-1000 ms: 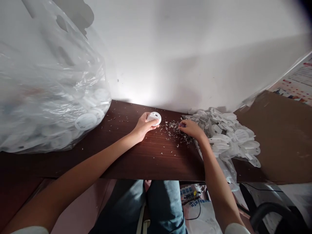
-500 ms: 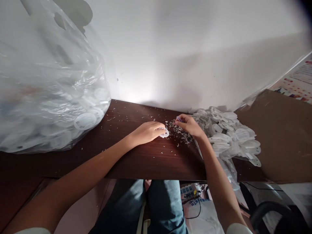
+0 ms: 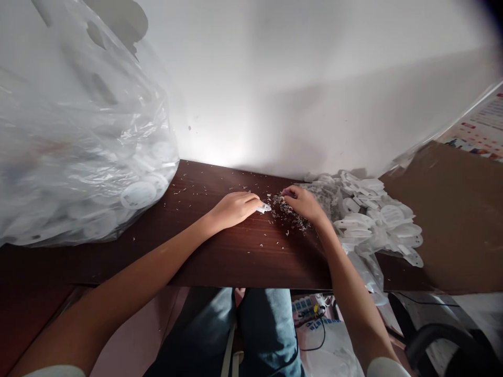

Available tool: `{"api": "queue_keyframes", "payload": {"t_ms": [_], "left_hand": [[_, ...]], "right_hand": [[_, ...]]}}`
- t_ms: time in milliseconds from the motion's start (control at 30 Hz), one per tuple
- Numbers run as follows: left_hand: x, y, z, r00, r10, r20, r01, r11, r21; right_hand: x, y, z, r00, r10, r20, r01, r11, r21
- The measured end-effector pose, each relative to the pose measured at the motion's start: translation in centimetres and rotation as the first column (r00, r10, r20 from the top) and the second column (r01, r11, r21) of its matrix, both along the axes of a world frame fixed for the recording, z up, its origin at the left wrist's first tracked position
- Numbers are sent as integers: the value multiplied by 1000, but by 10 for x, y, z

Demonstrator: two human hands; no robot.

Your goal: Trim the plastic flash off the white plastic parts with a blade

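My left hand [image 3: 234, 208] lies palm down on the dark wooden table [image 3: 220, 256], fingers closed over a white round plastic part [image 3: 264, 208] of which only an edge shows. My right hand [image 3: 302, 203] is pinched shut close beside it, holding a small purplish thing [image 3: 285, 193] that I cannot make out, above a little heap of grey shavings [image 3: 288, 212]. The two hands are a few centimetres apart.
A big clear plastic bag [image 3: 78, 152] of white round parts fills the left of the table. A pile of white plastic parts [image 3: 373, 220] on clear film lies at the right, beside brown cardboard [image 3: 451, 225]. A white wall stands behind. My knees show below the table edge.
My left hand turned the white part down from an upright hold and pressed it onto the table, sliding right toward the shavings. My right hand shifted slightly left and up.
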State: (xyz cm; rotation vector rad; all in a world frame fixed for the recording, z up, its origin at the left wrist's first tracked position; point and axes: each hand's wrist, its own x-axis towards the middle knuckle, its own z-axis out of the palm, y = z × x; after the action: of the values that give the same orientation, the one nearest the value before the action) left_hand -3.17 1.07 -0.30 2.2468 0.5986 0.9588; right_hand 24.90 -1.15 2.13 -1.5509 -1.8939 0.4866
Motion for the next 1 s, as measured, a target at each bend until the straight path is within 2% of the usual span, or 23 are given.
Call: {"api": "queue_keyframes", "payload": {"t_ms": [67,167,333,433,600,700,1000], "left_hand": [[-1,2,0,1000,23,-1,-23,1000,12],[-2,5,0,997,68,-21,-66,994,92],[-2,7,-3,982,165,-86,-139,956,257],[-2,7,-6,971,196,-140,-139,930,340],[0,8,-7,966,207,-153,-129,904,408],[0,8,-8,966,207,-157,-130,908,399],[0,5,-9,992,117,-47,-105,972,210]], "right_hand": [[9,4,-2,991,-49,128,52,999,-17],[17,5,-2,974,-40,224,51,998,-42],[10,4,-1,974,11,227,-19,999,32],[0,4,-7,979,53,197,-69,995,77],[-11,7,-18,970,86,226,-107,991,82],[-12,7,-19,968,96,231,-122,988,100],[-9,9,-20,964,93,248,-119,989,90]]}}
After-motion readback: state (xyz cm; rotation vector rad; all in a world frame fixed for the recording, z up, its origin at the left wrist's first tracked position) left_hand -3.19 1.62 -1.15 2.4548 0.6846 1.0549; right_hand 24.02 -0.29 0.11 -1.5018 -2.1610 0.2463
